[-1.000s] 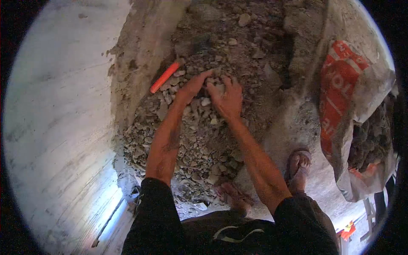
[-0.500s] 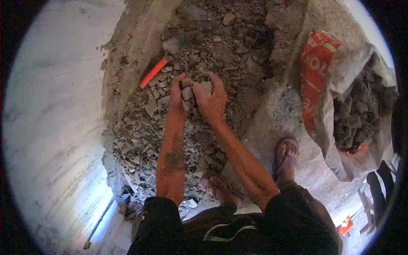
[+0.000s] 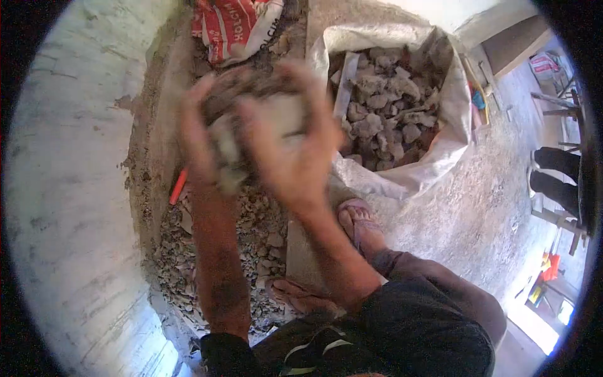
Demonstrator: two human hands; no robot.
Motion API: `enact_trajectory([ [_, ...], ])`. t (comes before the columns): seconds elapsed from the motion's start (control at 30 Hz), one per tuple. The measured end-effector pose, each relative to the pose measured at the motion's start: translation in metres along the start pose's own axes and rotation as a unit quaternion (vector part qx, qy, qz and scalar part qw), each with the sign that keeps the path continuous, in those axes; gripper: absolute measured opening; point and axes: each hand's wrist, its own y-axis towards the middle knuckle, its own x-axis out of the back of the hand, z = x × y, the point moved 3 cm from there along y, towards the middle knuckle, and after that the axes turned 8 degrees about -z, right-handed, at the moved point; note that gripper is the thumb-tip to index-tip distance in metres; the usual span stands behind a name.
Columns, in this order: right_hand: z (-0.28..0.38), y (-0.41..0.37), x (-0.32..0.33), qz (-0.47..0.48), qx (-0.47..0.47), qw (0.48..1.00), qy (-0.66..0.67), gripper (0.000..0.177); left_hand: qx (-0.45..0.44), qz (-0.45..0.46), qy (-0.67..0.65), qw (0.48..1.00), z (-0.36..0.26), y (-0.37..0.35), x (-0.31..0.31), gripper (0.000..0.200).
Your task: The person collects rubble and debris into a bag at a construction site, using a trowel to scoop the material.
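Observation:
Both of my hands are raised above the ground and blurred by motion. Between them is a load of broken rubble chunks (image 3: 279, 119), pale grey and brown. My left hand (image 3: 198, 135) curves around the load's left side. My right hand (image 3: 301, 160) grips it from the right, fingers spread over the pieces. Below lies a heap of small rubble (image 3: 257, 235). To the right of my hands stands a wide-mouthed white woven sack (image 3: 433, 169), holding rubble lumps (image 3: 383, 100) and a flat pale strip (image 3: 346, 85).
An orange-red stick-like piece (image 3: 178, 186) lies on the heap beside the left wall (image 3: 75, 169). A red and white printed bag (image 3: 235, 28) is at the far end. My feet in sandals (image 3: 361, 220) stand near the sack. Wooden frames (image 3: 568, 226) are at the far right.
My hands have lifted from the heap with rubble between them and now look larger. The view has turned rightward, bringing the rubble-filled sack nearer the middle.

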Motion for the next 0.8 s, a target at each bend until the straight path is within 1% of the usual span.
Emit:
enact_trajectory([
  [0.03,0.008,0.026,0.016,-0.003,0.005,0.999,-0.037,0.048,-0.031,0.027,0.019,0.999,0.005,-0.001,-0.031,0.032],
  [0.07,0.010,0.049,0.032,0.015,-0.045,0.997,-0.066,0.046,-0.071,0.053,0.045,0.995,0.015,-0.002,-0.061,0.031],
  [0.1,0.001,0.071,0.047,0.015,-0.025,0.996,-0.088,0.045,-0.118,0.080,0.076,0.987,0.026,-0.003,-0.088,0.030],
  [0.13,-0.024,0.090,0.067,0.007,-0.034,0.993,-0.116,0.048,-0.200,0.115,0.151,0.961,0.038,-0.002,-0.112,0.030],
  [0.17,-0.017,0.106,0.078,0.013,-0.035,0.985,-0.167,0.052,-0.275,0.146,0.227,0.923,0.048,-0.002,-0.131,0.030],
  [0.2,-0.036,0.120,0.098,0.053,-0.049,0.948,-0.309,0.054,-0.246,0.229,0.242,0.910,0.063,0.002,-0.142,0.031],
  [0.23,-0.047,0.131,0.112,0.124,-0.143,0.927,-0.323,0.056,-0.214,0.308,0.256,0.891,0.077,0.005,-0.153,0.033],
  [0.27,-0.048,0.137,0.120,0.130,-0.141,0.926,-0.324,0.056,-0.214,0.303,0.253,0.894,0.088,0.008,-0.144,0.033],
  [0.3,-0.048,0.139,0.123,0.171,-0.108,0.914,-0.351,0.050,-0.353,0.272,0.306,0.841,0.093,0.008,-0.134,0.031],
  [0.33,-0.052,0.140,0.128,0.215,-0.079,0.899,-0.373,0.045,-0.481,0.232,0.358,0.766,0.093,0.006,-0.122,0.029],
  [0.37,-0.059,0.150,0.150,0.256,0.193,0.797,-0.511,0.039,-0.448,0.258,0.324,0.792,0.083,0.009,-0.105,0.029],
  [0.4,-0.059,0.138,0.149,0.242,0.252,0.786,-0.510,0.035,-0.436,0.233,0.353,0.794,0.066,0.011,-0.078,0.029],
  [0.43,-0.058,0.126,0.149,0.224,0.310,0.771,-0.509,0.032,-0.355,0.239,0.339,0.838,0.048,0.012,-0.042,0.028],
  [0.47,-0.038,0.118,0.136,0.175,0.143,0.877,-0.425,0.030,-0.275,0.234,0.319,0.876,0.034,0.012,-0.005,0.027],
  [0.5,-0.018,0.094,0.105,0.124,0.074,0.927,-0.345,0.031,-0.262,0.145,0.320,0.899,0.033,0.019,0.044,0.027],
  [0.53,0.005,0.063,0.079,0.067,0.003,0.959,-0.274,0.032,-0.299,0.059,0.412,0.859,0.031,0.023,0.098,0.031],
  [0.57,0.022,0.035,0.061,0.138,0.119,0.934,-0.308,0.033,-0.335,-0.012,0.489,0.805,0.031,0.023,0.150,0.037],
  [0.6,0.021,-0.003,0.047,0.227,0.129,0.932,-0.252,0.036,-0.353,-0.041,0.561,0.748,0.046,0.019,0.202,0.051],
  [0.63,0.010,-0.055,0.030,0.333,0.081,0.922,-0.179,0.040,-0.366,-0.064,0.621,0.690,0.068,0.011,0.248,0.065],
  [0.67,-0.006,-0.102,0.020,0.420,0.027,0.898,-0.129,0.045,-0.279,-0.057,0.699,0.656,0.093,-0.008,0.276,0.075],
  [0.7,-0.030,-0.155,0.011,0.487,-0.026,0.866,-0.111,0.050,-0.188,-0.053,0.768,0.610,0.111,-0.039,0.297,0.085],
  [0.73,-0.051,-0.213,0.005,0.512,-0.062,0.844,-0.149,0.060,-0.123,-0.020,0.784,0.608,0.126,-0.064,0.303,0.084],
  [0.77,-0.066,-0.253,0.004,0.551,-0.084,0.802,-0.213,0.063,-0.058,0.018,0.795,0.603,0.141,-0.085,0.309,0.083],
  [0.8,-0.083,-0.283,0.003,0.584,-0.104,0.755,-0.279,0.066,-0.063,0.019,0.793,0.606,0.160,-0.097,0.315,0.083],
])
